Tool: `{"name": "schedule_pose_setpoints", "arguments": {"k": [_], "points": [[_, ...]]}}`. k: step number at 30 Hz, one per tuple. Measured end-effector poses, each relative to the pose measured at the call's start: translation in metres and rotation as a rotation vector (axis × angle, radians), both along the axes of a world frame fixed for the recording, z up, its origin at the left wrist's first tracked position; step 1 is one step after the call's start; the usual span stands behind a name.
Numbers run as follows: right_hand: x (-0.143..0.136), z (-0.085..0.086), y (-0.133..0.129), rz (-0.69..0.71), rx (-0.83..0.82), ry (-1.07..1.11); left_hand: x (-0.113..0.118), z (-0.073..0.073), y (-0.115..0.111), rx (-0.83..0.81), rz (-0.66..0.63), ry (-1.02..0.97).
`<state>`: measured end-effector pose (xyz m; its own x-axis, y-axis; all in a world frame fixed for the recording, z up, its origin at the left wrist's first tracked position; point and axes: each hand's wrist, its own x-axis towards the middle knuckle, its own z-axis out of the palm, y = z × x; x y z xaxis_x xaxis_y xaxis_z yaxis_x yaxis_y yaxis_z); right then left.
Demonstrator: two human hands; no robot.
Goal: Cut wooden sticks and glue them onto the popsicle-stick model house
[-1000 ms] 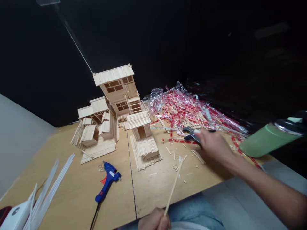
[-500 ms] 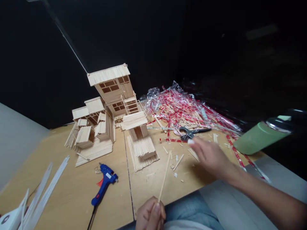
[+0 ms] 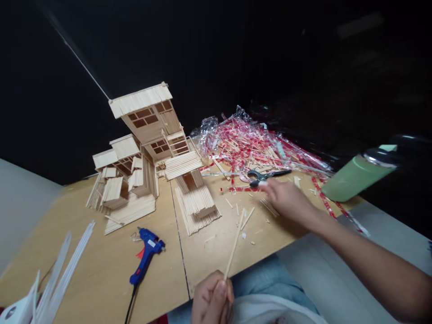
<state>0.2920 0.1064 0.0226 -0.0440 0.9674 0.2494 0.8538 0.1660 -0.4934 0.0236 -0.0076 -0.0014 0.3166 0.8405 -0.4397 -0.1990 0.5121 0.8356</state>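
Note:
My left hand (image 3: 213, 297) is closed at the table's front edge, pinching a thin wooden stick (image 3: 235, 245) that points up and away. My right hand (image 3: 281, 198) reaches over the table with its thumb tip at black pliers (image 3: 259, 176), which lie on the tabletop. Most of that hand's fingers are hidden, so whether they grip the pliers does not show. Under and beside it lie short sticks (image 3: 269, 208). Left of my hands stands a small stick-built structure (image 3: 199, 198) with a roof and slatted base.
Behind it is a larger stick-built house (image 3: 145, 121). A blue glue gun (image 3: 146, 256) lies left of the seam, with white glue sticks (image 3: 72, 265) farther left. Red-and-clear wrappers and sticks form a pile (image 3: 249, 141) at the back. A green bottle (image 3: 357, 175) stands right.
My right hand has moved slightly away from me, closer to the pliers. My left hand still holds the stick. The whole view has shifted a little.

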Motion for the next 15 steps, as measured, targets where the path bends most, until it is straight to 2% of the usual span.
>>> {"name": "schedule_pose_setpoints", "arguments": {"k": [1, 2, 5, 6, 8, 11, 13, 15], "points": [[0.003, 0.001, 0.003, -0.088, -0.003, 0.076, -0.003, 0.001, 0.003, 0.033, -0.005, 0.048], [0.005, 0.002, 0.005, -0.074, -0.034, 0.206, -0.005, 0.002, 0.007, 0.070, -0.020, 0.102], [-0.004, 0.008, 0.003, 0.235, -0.204, 0.532, -0.012, 0.007, 0.025, 0.159, -0.161, 0.221], [-0.010, 0.010, 0.001, 0.336, -0.241, 0.562, -0.014, 0.010, 0.032, 0.190, -0.215, 0.236], [-0.023, 0.013, -0.003, 0.422, -0.256, 0.536, -0.019, 0.019, 0.045, 0.241, -0.271, 0.282], [-0.034, 0.012, -0.005, 0.404, -0.269, 0.496, -0.035, 0.035, 0.060, 0.297, -0.308, 0.358], [-0.037, 0.007, -0.004, 0.405, -0.331, 0.521, -0.051, 0.043, 0.068, 0.275, -0.329, 0.370], [-0.040, -0.002, -0.006, 0.368, -0.414, 0.650, -0.066, 0.043, 0.074, 0.274, -0.231, 0.322]]}}
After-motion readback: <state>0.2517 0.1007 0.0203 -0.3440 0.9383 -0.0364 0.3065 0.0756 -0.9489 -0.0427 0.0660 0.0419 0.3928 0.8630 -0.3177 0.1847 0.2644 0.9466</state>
